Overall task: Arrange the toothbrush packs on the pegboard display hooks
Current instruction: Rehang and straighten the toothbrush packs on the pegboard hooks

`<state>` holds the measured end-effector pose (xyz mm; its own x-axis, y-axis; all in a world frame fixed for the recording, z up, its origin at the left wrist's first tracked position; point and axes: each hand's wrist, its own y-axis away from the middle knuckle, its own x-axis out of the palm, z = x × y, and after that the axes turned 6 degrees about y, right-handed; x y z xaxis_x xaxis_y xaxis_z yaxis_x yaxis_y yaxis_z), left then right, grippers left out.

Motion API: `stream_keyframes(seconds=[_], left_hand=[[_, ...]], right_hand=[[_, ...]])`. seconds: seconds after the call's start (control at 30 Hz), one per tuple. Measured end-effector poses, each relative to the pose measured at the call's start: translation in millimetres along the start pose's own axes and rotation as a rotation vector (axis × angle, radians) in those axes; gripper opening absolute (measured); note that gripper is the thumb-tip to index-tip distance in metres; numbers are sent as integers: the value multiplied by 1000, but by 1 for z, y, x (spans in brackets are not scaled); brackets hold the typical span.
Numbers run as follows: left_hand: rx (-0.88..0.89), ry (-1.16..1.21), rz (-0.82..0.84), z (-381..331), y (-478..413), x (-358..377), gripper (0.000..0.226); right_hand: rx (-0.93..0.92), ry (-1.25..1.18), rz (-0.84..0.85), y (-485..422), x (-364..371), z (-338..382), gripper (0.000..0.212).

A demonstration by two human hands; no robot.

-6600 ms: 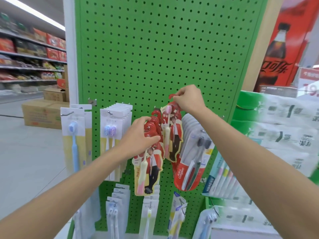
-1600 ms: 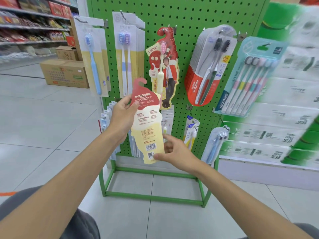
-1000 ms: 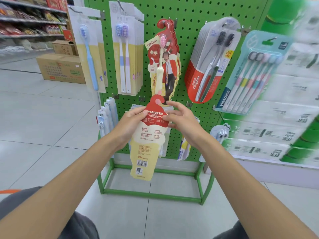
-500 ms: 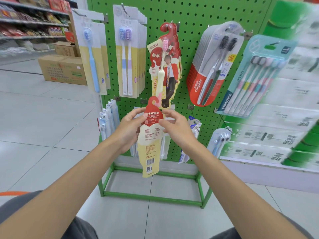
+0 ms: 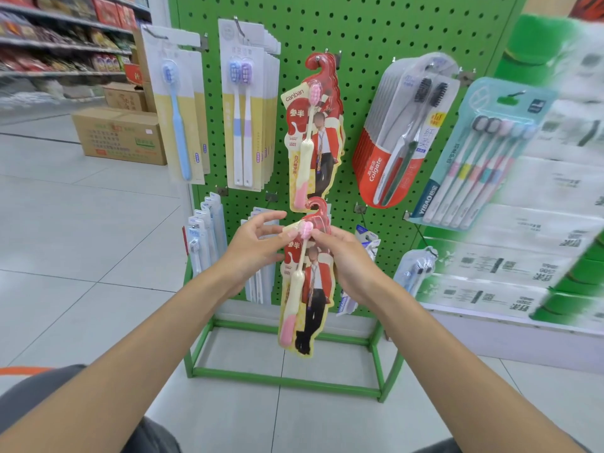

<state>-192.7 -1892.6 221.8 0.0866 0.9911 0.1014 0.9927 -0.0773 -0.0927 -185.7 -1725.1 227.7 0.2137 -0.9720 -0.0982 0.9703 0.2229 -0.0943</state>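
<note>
Flipped face-out, the light, bendy toothbrush pack [image 5: 310, 289] is dangling, left hand [image 5: 251, 253] and right hand [image 5: 346, 261] pinching its top, hook cutout [image 5: 319, 206] just above the fingers [image 5: 291, 235].

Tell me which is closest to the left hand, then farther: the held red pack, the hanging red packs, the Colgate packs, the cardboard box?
1. Held red pack: touching the left hand.
2. Hanging red packs: just above.
3. Colgate packs: up to the right.
4. Cardboard box: floor, far back left.

The scene is evenly and brightly lit; the right edge is smeared by blur, and straight lines are bowed outward.
</note>
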Motion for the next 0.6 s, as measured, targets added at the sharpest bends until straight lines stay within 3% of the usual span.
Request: stream_keyframes(seconds=[0.1, 0.23, 0.43, 0.6], left_hand=[[-8, 16, 38, 1, 2, 2, 31], [47, 2, -48, 5, 2, 2, 14], [92, -66, -52, 1, -1, 4, 16], [104, -52, -23, -15, 0, 11, 16]], right_hand=[[-37, 19, -20, 1, -2, 2, 18], [-91, 116, -121, 0, -6, 1, 20], [-176, 273, -171, -3, -23, 21, 22], [-242, 550, -174, 0, -33, 58, 6]])
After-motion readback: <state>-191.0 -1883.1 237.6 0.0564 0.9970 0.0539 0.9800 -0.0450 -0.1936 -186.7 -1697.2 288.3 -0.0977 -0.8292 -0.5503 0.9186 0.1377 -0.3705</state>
